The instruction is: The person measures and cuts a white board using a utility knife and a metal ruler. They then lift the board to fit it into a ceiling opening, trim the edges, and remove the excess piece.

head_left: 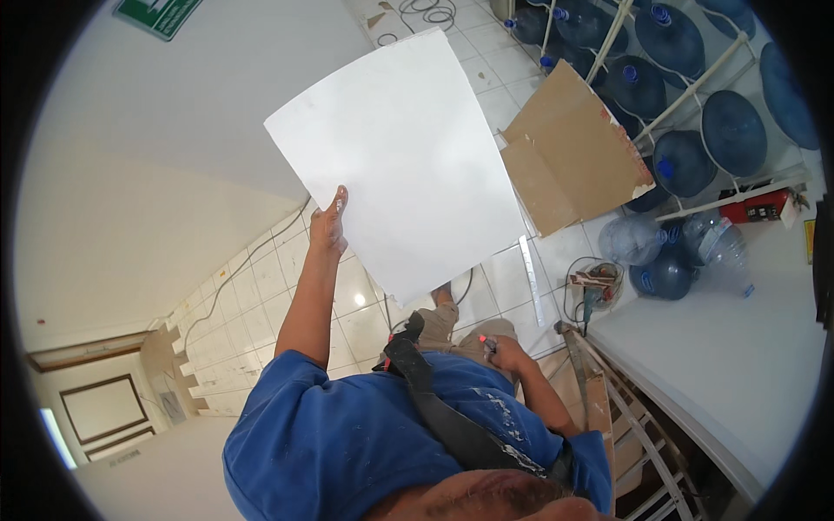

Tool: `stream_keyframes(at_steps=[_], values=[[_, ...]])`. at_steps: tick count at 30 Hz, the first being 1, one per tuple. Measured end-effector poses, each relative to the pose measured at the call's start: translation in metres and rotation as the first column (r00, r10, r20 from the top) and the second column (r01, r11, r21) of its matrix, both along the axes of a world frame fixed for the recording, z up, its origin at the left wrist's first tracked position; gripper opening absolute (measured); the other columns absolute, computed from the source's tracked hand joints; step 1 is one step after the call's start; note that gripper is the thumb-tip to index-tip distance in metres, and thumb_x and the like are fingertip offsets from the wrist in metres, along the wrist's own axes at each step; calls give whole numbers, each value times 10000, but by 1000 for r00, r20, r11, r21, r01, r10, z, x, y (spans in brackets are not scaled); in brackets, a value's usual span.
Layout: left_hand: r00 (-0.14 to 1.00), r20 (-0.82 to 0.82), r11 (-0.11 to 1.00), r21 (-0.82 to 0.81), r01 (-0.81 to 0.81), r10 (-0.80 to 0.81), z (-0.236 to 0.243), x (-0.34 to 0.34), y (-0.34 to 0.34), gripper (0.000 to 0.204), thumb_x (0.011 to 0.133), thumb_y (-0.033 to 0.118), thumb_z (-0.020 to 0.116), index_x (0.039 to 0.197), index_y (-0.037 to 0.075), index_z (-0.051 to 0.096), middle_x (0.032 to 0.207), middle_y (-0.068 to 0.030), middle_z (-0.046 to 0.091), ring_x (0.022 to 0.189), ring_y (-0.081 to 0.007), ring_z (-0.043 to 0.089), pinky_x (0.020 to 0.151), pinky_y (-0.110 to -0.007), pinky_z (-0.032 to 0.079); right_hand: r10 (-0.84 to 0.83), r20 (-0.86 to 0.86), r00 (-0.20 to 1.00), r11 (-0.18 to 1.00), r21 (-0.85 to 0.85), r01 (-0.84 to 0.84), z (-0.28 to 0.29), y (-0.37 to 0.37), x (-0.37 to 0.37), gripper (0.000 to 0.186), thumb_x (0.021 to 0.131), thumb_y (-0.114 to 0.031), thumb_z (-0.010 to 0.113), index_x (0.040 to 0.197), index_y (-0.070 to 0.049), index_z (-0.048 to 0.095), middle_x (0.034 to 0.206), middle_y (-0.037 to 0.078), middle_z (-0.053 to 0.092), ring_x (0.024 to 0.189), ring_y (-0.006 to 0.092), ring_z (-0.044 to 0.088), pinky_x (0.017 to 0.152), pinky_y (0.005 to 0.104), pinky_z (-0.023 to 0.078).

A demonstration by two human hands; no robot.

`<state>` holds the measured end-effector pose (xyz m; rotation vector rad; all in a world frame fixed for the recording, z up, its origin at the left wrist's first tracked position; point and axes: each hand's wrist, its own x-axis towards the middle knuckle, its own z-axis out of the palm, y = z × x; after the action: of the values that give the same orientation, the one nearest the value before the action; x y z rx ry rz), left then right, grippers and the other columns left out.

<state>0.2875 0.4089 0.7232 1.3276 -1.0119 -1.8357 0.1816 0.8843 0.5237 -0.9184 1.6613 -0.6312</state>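
Note:
A large white panel [400, 156], with one ragged corner close to my legs, is held up in front of me. My left hand [329, 224] grips its left edge, the thumb lying over the white face and the other fingers hidden behind. Down by my right thigh, my right hand [506, 354] is closed around a small tool with a red end, too small to name exactly. A long, pale metal ruler [530, 282] lies on the tiles to the right of the panel.
Brown cardboard [573, 152] lies right of the panel, before a rack [691, 91] of blue water bottles. A corded power tool [595, 295] rests on the floor, with a ladder [634, 425] nearer me. A cable [248, 258] runs along the left wall.

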Motion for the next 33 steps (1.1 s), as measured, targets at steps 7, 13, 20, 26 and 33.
stream_keyframes(at_steps=[7, 13, 20, 26, 33], values=[[980, 193, 995, -85, 52, -35, -23, -66, -59, 807, 851, 269, 875, 1350, -162, 408, 1285, -221, 609, 1082, -313, 666, 918, -472, 580, -337, 309, 890, 935, 221, 277, 38, -34, -29, 236, 842, -183, 765, 960, -33, 626, 841, 75, 643, 813, 181, 585, 776, 366, 496], [942, 323, 953, -242, 180, -95, -66, -113, -87, 616, 814, 262, 908, 1167, -129, 588, 1010, -160, 683, 959, -241, 670, 803, -389, 576, -401, 425, 811, 883, 416, 219, 45, -32, -12, 273, 848, -229, 758, 1014, -69, 612, 816, 43, 629, 730, 169, 601, 702, 358, 512], [877, 278, 887, -136, 441, -393, -192, -155, -146, 279, 899, 144, 821, 883, -47, 618, 913, -79, 675, 764, -164, 623, 715, -307, 556, -789, 217, 574, 581, 565, 585, 44, -60, -8, 177, 922, -234, 712, 963, -71, 655, 730, 8, 632, 642, 121, 615, 593, 314, 510], [600, 274, 562, -210, 800, -751, -408, -130, -217, 171, 991, 114, 652, 1125, 13, 619, 1032, -24, 657, 871, -128, 606, 955, -347, 433, -892, -154, 425, 430, 2, 903, -183, -136, -175, 263, 999, -282, 645, 934, -26, 644, 705, 7, 598, 640, 116, 578, 582, 318, 476], [419, 888, -389, -460, 798, -190, -556, -158, -232, 446, 961, 83, 590, 1406, 105, 573, 1137, 27, 723, 886, -168, 649, 973, -407, 352, -900, 414, 135, 129, -43, 991, -360, -287, -312, 266, 978, -288, 704, 1132, -74, 668, 865, 11, 608, 632, 122, 567, 552, 296, 483]])
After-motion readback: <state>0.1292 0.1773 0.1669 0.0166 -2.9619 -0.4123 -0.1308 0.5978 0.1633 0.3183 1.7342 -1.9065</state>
